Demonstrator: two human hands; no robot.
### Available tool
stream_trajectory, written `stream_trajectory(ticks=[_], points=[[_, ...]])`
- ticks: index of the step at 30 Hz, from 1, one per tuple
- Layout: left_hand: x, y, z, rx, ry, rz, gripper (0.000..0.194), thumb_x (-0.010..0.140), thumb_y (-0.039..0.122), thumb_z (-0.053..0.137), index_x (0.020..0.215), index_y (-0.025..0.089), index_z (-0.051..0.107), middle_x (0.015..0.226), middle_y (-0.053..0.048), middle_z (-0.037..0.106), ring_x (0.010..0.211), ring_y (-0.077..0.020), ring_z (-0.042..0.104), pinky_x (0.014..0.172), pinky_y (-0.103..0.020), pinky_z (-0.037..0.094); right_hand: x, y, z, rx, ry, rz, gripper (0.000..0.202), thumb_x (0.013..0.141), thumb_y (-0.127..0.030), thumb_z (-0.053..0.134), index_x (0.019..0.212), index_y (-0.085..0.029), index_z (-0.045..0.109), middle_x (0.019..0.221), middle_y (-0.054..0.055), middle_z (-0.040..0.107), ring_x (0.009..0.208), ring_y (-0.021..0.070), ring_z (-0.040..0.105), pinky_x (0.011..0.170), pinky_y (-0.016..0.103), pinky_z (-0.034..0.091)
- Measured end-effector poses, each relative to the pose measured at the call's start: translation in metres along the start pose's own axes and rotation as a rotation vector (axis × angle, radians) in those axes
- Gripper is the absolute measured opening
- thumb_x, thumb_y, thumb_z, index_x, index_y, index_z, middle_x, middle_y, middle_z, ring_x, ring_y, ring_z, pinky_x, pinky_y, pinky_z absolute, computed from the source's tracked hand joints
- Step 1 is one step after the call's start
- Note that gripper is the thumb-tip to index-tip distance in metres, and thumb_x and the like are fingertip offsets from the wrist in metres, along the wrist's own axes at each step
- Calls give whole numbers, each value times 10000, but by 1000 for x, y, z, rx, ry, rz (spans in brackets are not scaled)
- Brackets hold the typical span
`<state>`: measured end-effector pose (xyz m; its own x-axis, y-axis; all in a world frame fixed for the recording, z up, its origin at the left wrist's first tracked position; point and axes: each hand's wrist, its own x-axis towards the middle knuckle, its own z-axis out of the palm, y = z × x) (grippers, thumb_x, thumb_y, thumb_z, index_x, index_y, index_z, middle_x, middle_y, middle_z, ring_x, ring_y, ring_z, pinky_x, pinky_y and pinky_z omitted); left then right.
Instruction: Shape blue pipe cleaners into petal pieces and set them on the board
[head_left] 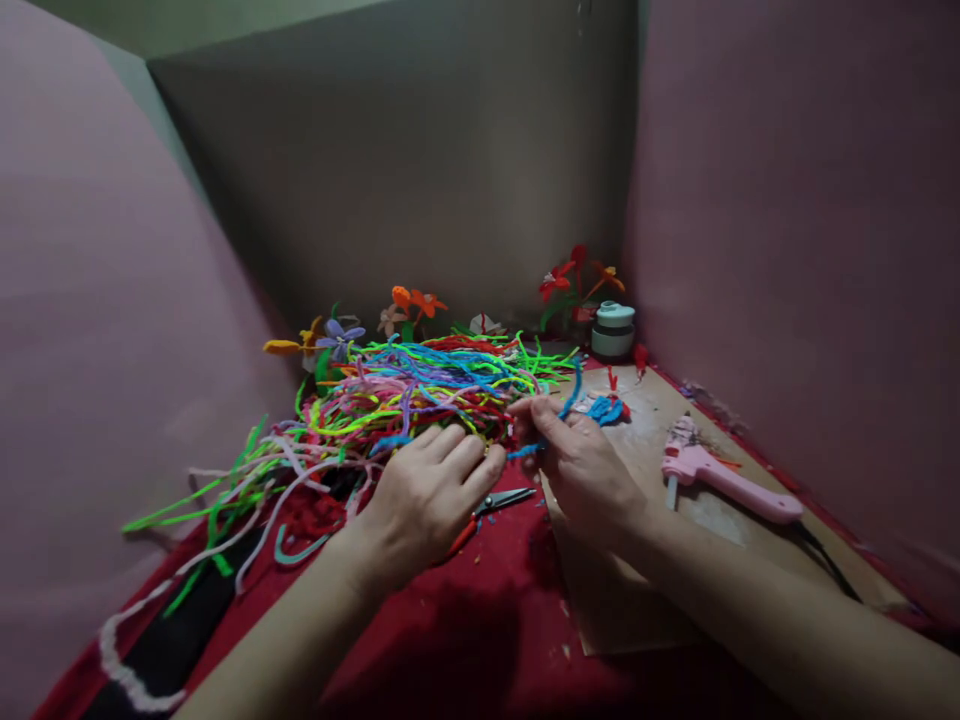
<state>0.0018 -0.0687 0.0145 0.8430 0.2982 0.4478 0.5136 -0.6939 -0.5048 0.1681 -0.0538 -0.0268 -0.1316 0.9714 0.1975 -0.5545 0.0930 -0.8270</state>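
My right hand (581,460) is closed in a pinch on a blue pipe cleaner (525,452). One stretch of it runs left toward the fingertips of my left hand (435,485), and a blue end rises above the right thumb. Curled fingers of the left hand meet the pipe cleaner near their tips, though the grip is partly hidden. Behind the hands lies a big heap of many-coloured pipe cleaners (442,375). Scissors (510,497) with orange handles rest on the red cloth below, partly covered by the left hand. Blue looped pieces (604,410) sit just beyond the right hand.
A pink glue gun (731,483) with its cord lies on a brown board (622,600) at the right. A teal-and-dark round container (613,332) stands at the back. Pipe-cleaner flowers (424,303) line the rear. Pink panels (810,250) rise on both sides of the red cloth (435,640).
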Motion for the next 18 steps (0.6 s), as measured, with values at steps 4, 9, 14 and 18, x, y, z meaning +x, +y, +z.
stream_trajectory(ticks=[4, 9, 14, 18], points=[[-14, 15, 20, 23, 104, -154, 176, 819, 126, 475, 926, 139, 614, 671, -20, 601, 612, -147, 502, 566, -278, 374, 4, -4, -6, -32, 4, -3, 357, 807, -470, 529, 743, -130, 617, 648, 14, 569, 482, 69, 497, 435, 191, 370], [-19, 19, 30, 82, 129, -281, 175, 799, 116, 494, 906, 164, 624, 654, -1, 611, 583, -137, 517, 552, -273, 355, 8, -2, -13, 39, -51, 17, 300, 782, -429, 579, 722, -136, 609, 646, 18, 613, 436, 59, 487, 400, 179, 345], [-25, 18, 31, 106, 111, -354, 124, 785, 161, 550, 872, 196, 632, 673, 11, 628, 615, -132, 538, 571, -259, 354, 17, -3, -27, -14, -38, 42, 372, 779, -484, 548, 754, -124, 636, 642, 43, 624, 474, 91, 532, 411, 203, 391], [-31, 14, 29, 103, 104, -403, 105, 793, 203, 560, 867, 207, 634, 695, 7, 639, 643, -138, 543, 593, -259, 357, 19, -2, -34, -145, -29, 110, 405, 797, -506, 514, 756, -121, 634, 510, 0, 559, 379, 69, 461, 336, 183, 334]])
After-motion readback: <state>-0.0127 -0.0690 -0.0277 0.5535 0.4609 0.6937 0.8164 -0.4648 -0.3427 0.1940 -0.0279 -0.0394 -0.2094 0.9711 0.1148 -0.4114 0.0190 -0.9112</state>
